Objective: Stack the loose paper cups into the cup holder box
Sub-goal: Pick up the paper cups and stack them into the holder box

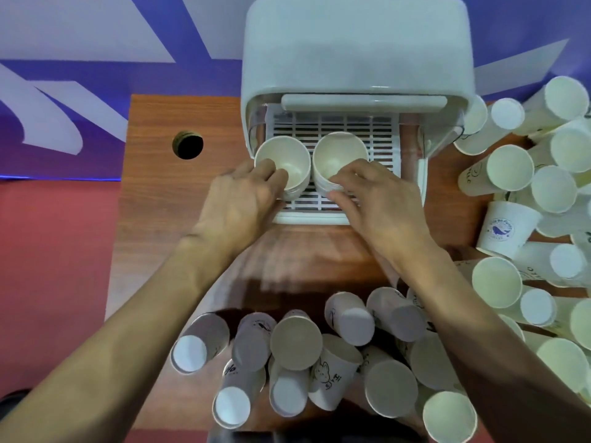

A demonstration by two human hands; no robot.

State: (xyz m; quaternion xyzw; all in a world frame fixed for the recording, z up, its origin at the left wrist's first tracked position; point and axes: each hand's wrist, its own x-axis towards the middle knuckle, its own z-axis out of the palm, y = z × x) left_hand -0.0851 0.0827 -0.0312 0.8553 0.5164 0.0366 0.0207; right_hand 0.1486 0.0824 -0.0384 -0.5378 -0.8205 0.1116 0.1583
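A white cup holder box point(355, 52) stands open at the back of the wooden table, its slatted tray point(380, 135) showing. Two stacks of paper cups stand upright on the tray's front. My left hand point(240, 203) grips the near rim of the left stack point(287, 155), fingers over its edge. My right hand point(377, 203) pinches the near rim of the right stack point(335, 151). Several loose cups point(295, 343) lie in a heap at the table's near edge between my forearms.
Another large heap of loose cups point(511, 167) fills the table's right side, some upright, some on their sides. A round cable hole point(188, 145) sits in the wooden table point(166, 199) to the left of the box. Red floor lies at left.
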